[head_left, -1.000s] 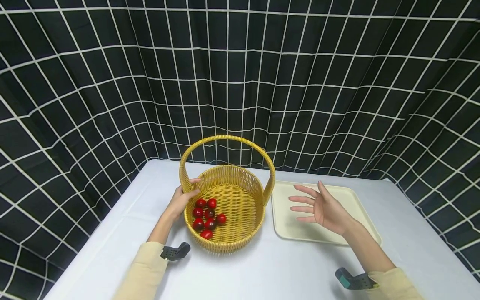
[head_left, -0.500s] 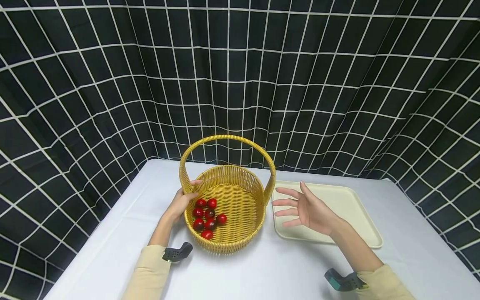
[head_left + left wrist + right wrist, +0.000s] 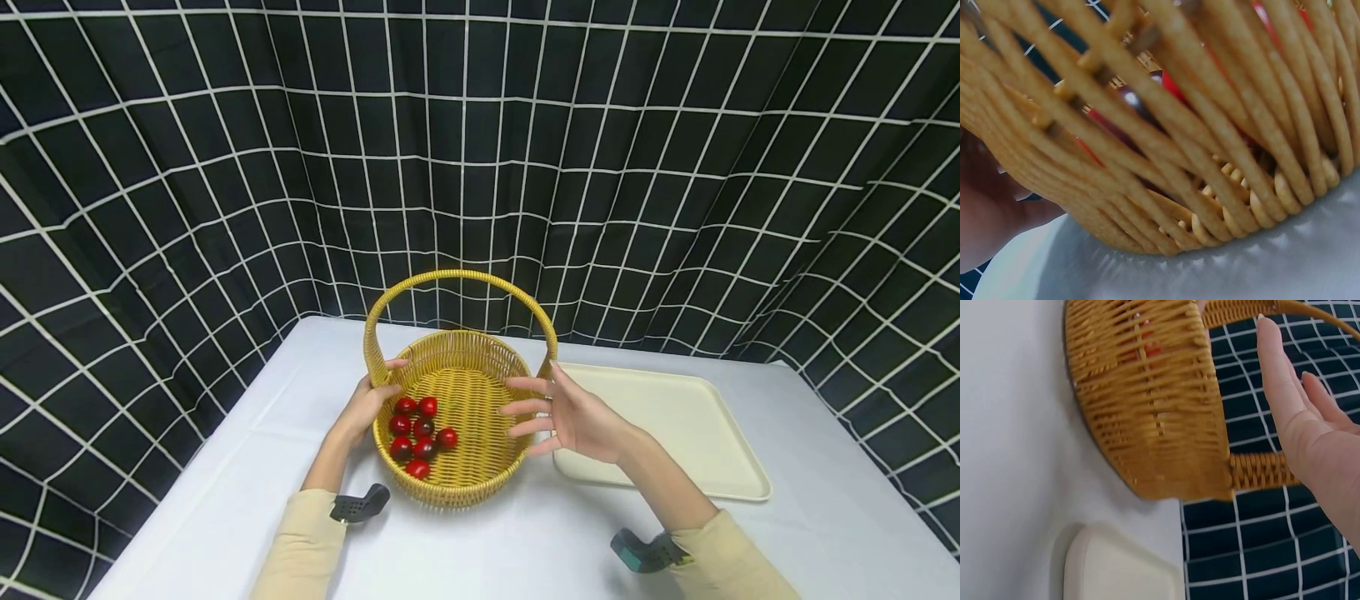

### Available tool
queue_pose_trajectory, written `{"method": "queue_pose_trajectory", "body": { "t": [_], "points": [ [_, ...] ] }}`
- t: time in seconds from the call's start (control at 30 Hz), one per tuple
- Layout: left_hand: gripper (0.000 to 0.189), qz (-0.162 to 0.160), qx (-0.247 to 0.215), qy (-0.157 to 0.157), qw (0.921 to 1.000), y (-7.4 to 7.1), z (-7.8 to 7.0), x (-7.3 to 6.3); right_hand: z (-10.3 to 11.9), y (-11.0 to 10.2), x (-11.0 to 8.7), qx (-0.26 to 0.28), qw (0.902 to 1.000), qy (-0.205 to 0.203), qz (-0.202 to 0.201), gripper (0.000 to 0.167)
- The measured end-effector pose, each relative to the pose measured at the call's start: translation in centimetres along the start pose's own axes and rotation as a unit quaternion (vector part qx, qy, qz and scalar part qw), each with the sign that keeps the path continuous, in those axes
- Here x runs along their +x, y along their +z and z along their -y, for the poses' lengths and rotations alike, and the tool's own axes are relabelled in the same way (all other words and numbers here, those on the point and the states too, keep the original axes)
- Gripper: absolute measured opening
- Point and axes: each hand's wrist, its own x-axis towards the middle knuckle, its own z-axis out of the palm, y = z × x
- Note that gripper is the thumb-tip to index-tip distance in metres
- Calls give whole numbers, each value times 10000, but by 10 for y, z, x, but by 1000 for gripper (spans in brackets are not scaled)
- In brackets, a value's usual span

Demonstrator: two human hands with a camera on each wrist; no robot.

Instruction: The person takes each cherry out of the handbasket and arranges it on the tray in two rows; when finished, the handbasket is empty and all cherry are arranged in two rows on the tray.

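A yellow woven basket [image 3: 450, 495] with a tall arched handle stands on the table. Several shiny dark-red, cherry-like fruits [image 3: 424, 447] lie in its left half; in the left wrist view, red patches show through the weave. My left hand [image 3: 364, 407] grips the basket at its left side, by the foot of the handle, thumb over the rim; some fingers are hidden. My right hand [image 3: 581, 417] is held with fingers spread and holds nothing. Its fingertips overlap the basket's right side in the head view, and the right wrist view shows it beside the handle, above the rim.
Right of the basket lies a cream rectangular tray [image 3: 675, 425], its left part partly behind my right hand. A white cloth [image 3: 480, 558] covers the table. Behind and on both sides hangs a black curtain [image 3: 480, 133] with a white grid.
My right hand has moved left, from over the tray to the basket's right side, fingers still spread. My left hand stays on the basket. The fruits look unmoved.
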Motion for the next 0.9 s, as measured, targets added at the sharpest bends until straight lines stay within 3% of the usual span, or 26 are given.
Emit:
{"method": "queue_pose_trajectory", "body": {
  "t": [0.57,0.9],
  "points": [
    [47,-169,3,138,9998,-1,1,0,-11,16,61,-669,9908,670,-968,67],
    [46,-237,85,199,9995,1,2,0,-22,8,88,-920,9833,817,-1345,65]
  ]
}}
